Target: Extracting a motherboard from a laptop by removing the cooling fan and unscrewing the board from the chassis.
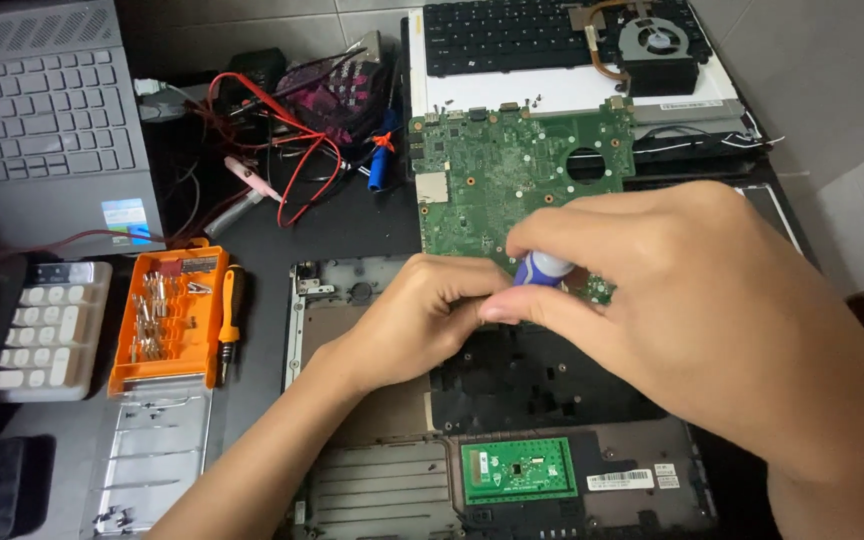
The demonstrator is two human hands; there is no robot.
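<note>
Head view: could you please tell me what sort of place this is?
Probably a laptop repair bench: a bare green circuit board, an opened laptop shell and an orange screwdriver bit kit.

Electronics repair bench: opened laptop chassis [372, 400], bare motherboard [512, 170], orange screwdriver-bit kit [167, 320], multimeter leads [292, 150].

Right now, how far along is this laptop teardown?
Done: the keyboard and fan lie apart at the back, and the green motherboard sits bare over the open chassis. In hand: the right hand holds a blue-and-white screwdriver handle at the board's edge, with the left hand steadying. Left: the touchpad board remains mounted.
</note>
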